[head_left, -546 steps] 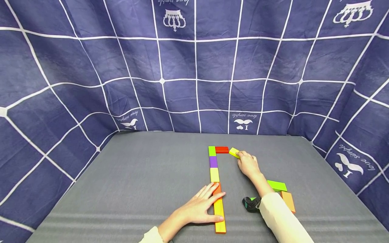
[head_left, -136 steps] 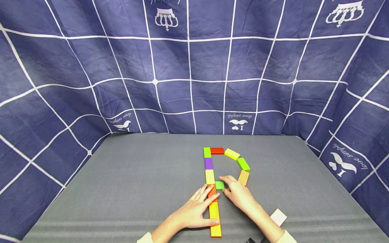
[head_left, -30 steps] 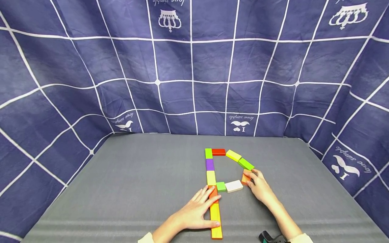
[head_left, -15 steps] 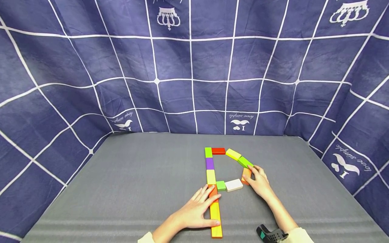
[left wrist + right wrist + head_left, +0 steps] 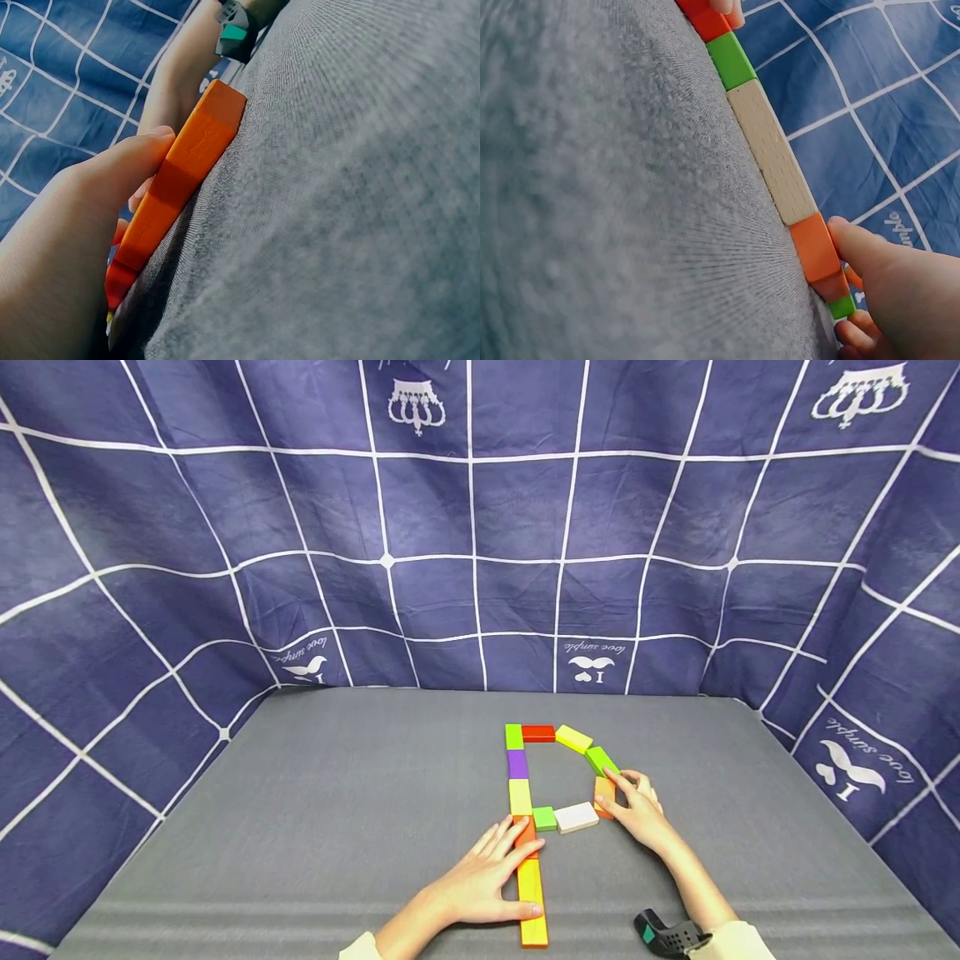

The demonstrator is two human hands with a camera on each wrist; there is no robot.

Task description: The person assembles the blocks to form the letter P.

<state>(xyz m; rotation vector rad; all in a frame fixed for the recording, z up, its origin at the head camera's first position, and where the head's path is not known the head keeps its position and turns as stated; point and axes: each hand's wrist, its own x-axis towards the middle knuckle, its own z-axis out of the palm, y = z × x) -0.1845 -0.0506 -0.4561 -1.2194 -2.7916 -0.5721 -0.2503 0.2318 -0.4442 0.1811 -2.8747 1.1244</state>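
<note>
In the head view my left hand (image 5: 483, 881) lies with fingers spread over the red-orange block (image 5: 527, 839), its thumb on the long yellow-orange block (image 5: 532, 893). My right hand (image 5: 637, 810) holds a short orange block (image 5: 605, 787) between thumb and fingers. Its index fingertip reaches the green block (image 5: 600, 760) above. Left of the orange block is a white block (image 5: 576, 817), plain wood-coloured from the side in the right wrist view. A small green block (image 5: 543, 818) sits between it and the column. In the right wrist view the thumb presses the orange block (image 5: 815, 247).
Up the column run a pale yellow block (image 5: 520, 797), a purple block (image 5: 517, 764) and a green block (image 5: 513, 737). A red block (image 5: 538, 733) and yellow block (image 5: 573, 739) continue rightward. All lie on a grey cloth surface (image 5: 360, 793) before a blue checked curtain (image 5: 450, 602).
Over the last second my right hand has shifted the orange block slightly left, and the upper green block has turned steeper. Earlier, the white block joined the loop. My left hand has stayed put.
</note>
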